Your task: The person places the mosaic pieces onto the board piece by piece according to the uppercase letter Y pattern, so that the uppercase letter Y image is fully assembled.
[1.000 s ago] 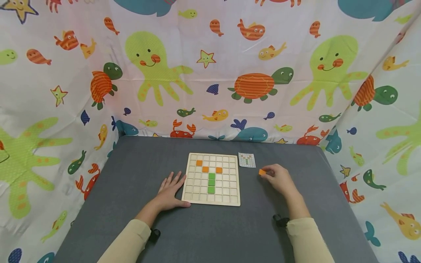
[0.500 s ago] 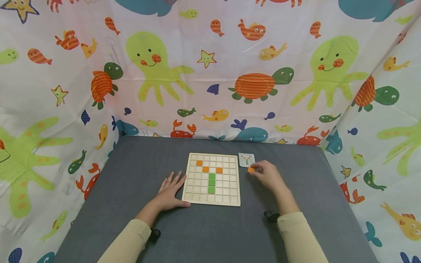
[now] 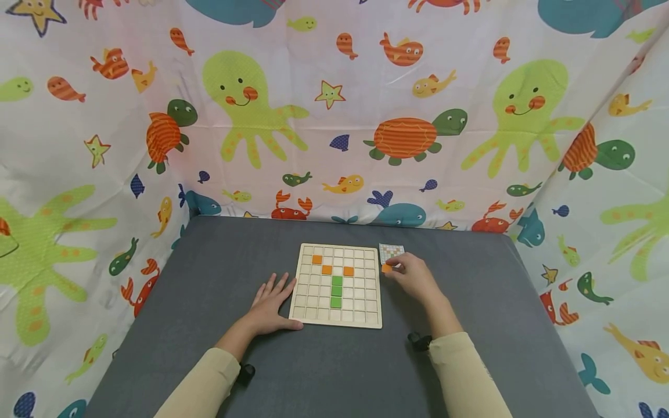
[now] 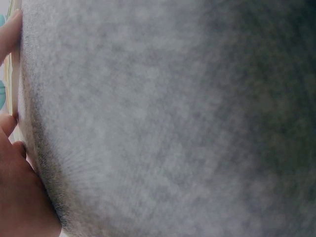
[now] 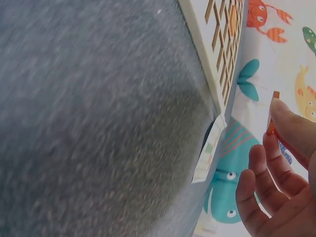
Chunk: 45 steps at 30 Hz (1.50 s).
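Observation:
A wooden grid board [image 3: 360,313] lies on the dark grey table, with several orange and green square tiles set in its cells. My left hand [image 3: 269,307] rests at the board's left edge, fingers straight and spread, the thumb at its near-left corner. Between thumb and fingertip, my right hand [image 3: 413,277] pinches an orange square tile [image 3: 386,268], just off the board's right edge. In the right wrist view, that tile is seen edge-on, raised above the table, with the other fingers loosely curled. A small printed pattern card [image 3: 392,252] lies beyond the right hand, partly covered by it.
The grey table [image 3: 334,371] spreads around the board on every side. A curtain [image 3: 334,174] printed with sea animals stands along its back and both sides. Each wrist carries a dark strap, such as the right strap [image 3: 420,342].
My right hand has moved left with the orange tile, from right of the card to close beside the board's right edge. The left hand has stayed in place.

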Motion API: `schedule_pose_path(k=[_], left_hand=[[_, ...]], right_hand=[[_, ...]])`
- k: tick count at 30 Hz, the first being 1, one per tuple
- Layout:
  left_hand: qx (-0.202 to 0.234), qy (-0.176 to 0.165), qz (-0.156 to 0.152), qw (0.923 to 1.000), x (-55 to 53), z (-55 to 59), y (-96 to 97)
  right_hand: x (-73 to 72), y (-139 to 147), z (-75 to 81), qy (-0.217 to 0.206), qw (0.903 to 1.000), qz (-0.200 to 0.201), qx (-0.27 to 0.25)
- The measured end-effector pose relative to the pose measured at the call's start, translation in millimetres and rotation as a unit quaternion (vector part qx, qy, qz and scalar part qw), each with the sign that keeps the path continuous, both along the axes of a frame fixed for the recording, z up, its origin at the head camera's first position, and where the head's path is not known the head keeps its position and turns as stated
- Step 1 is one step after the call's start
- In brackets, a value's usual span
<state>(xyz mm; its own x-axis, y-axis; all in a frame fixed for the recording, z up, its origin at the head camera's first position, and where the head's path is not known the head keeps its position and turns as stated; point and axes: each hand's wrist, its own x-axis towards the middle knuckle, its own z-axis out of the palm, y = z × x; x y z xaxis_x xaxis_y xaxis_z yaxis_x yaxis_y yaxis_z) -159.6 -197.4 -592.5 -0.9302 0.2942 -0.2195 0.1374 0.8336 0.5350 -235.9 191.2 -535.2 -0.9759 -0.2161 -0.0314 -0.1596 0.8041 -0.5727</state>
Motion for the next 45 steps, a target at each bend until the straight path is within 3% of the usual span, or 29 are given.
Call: schedule_pose_path(k=[5,21,33,45], left_hand=[[-0.018,-0.005,-0.004,0.9998,-0.8,2.7,0.4],[-0.02,-0.004,-0.002,0.9998,-0.8,2.9,0.3],[-0.012,-0.003,-0.001,0.9999,-0.4,2.4,0.6],[-0.015,-0.008,-0.002,0.9999,-0.7,2.1,-0.6]], right_hand=[[-4.4,-10,1.0,0.009,0.9998,0.018,-0.001],[-24.2,-36,-6.8,0.004,0.9992,0.036,0.014],[-33.7,-51,-12.7,-0.034,0.9991,0.024,0.006],[-44.0,-62,-23.5,-0.033,0.999,0.019,0.024]])
